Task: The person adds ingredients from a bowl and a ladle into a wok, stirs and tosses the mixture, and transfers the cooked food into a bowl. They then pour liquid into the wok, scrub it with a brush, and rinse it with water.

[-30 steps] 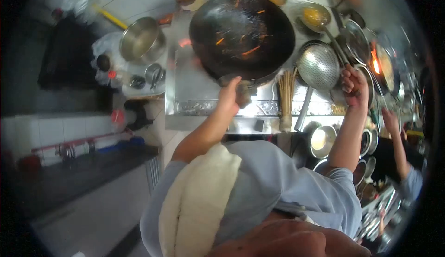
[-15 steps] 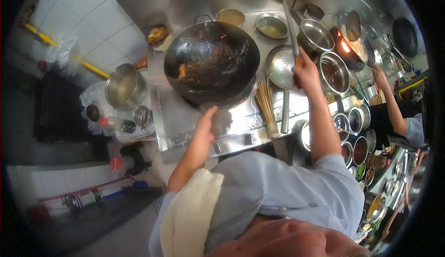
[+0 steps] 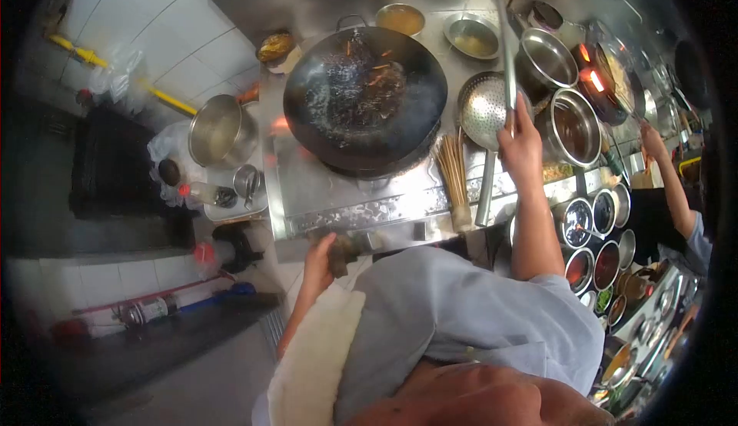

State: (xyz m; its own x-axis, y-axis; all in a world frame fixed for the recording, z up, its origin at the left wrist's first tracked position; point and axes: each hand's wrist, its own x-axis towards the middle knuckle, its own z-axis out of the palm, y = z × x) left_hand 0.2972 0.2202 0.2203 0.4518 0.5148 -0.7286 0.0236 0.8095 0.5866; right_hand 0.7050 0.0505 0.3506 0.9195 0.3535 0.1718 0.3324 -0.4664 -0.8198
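Observation:
My right hand (image 3: 521, 146) is closed around the long metal handle of a ladle (image 3: 501, 30), whose dark head reaches the back wall. Under that handle, a perforated strainer (image 3: 483, 104) rests on the stove. At the stove's front edge my left hand (image 3: 317, 266) grips a dark folded cloth (image 3: 343, 252), clear of the wok. The big black wok (image 3: 361, 99) sits on its burner with wet, glistening contents and a few orange bits inside. A bamboo brush (image 3: 452, 172) lies to the right of the wok.
Bowls (image 3: 400, 20) stand behind the wok. To the right are metal pots (image 3: 575, 126) and several seasoning containers (image 3: 575, 222). A steel pot (image 3: 223, 130) and a bottle (image 3: 207, 193) are at left. A co-worker's arm (image 3: 673, 172) works over a flaming wok at far right.
My left hand has drawn back from the wok's near rim toward me, with the cloth. The wok has gone from tilted to flatter on the burner. The ladle stays in my right hand.

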